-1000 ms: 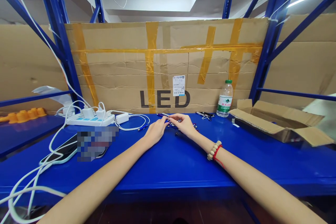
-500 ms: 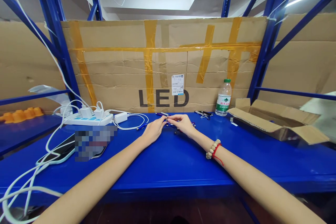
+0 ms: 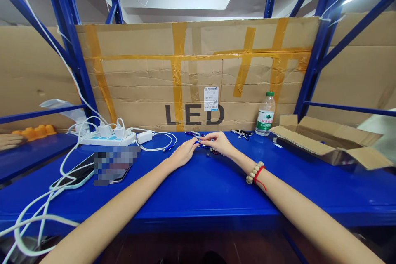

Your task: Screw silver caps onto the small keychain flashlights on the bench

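Observation:
My left hand [image 3: 184, 153] and my right hand [image 3: 220, 143] meet over the middle of the blue tabletop, fingertips almost touching. Both are closed in pinches around something small, too tiny and covered to name. Just behind my fingers lies a dark blue pen [image 3: 192, 134]. Another blue pen [image 3: 169, 147] rests to the left of my left hand. Small dark parts [image 3: 208, 154] lie under and beside my right hand, partly hidden by it. A beaded bracelet and a red cord circle my right wrist.
Left stand a white power strip [image 3: 108, 139] with plugs and looping cables, and a phone [image 3: 74, 177]. Dark pens [image 3: 243, 134], a water bottle [image 3: 265, 115] and an open cardboard box [image 3: 321, 140] are right. Another person's hand [image 3: 12, 142] shows far left near orange pieces [image 3: 38, 131].
My right fingertips have shifted slightly over the small thing, and the two hands stay together. Another person's hand has come into view at the far left. The camera view has turned slightly left.

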### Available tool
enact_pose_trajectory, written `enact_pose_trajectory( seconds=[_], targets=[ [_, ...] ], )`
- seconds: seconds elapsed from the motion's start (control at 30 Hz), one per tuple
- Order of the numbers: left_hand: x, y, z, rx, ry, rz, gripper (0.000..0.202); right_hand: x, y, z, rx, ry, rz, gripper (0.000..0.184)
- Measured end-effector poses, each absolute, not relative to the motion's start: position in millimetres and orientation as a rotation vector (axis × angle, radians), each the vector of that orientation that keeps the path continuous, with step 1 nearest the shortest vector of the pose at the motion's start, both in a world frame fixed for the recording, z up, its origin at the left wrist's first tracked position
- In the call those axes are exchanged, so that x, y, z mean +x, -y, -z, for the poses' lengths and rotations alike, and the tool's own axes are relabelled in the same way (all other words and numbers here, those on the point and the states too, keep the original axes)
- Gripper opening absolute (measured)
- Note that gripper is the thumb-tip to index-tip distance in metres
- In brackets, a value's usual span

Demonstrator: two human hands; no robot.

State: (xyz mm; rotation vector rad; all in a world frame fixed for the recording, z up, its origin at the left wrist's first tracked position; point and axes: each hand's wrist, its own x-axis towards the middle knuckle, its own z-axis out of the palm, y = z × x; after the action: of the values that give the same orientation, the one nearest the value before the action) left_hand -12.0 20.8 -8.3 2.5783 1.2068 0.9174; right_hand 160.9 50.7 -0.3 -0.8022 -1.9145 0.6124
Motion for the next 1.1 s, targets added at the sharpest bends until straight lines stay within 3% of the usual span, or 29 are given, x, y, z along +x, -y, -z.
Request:
enact_pose_trajectory(
  seconds=[0.33,0.73,1.1],
  targets=[
    [-13,-18,10,2.696,-1.293,-0.727,0.028,168,-54,1,-0.584,1.997,-0.593,0.020],
    [-15,-19,13,2.828,-1.286,-0.770,0.028,167,-55,10,-0.587,2.087,-0.535,0.028],
    [-14,-17,12,2.887,-1.321,-0.838,0.026,164,-49,6,-0.647,2.103,-0.456,0.016]
  ],
)
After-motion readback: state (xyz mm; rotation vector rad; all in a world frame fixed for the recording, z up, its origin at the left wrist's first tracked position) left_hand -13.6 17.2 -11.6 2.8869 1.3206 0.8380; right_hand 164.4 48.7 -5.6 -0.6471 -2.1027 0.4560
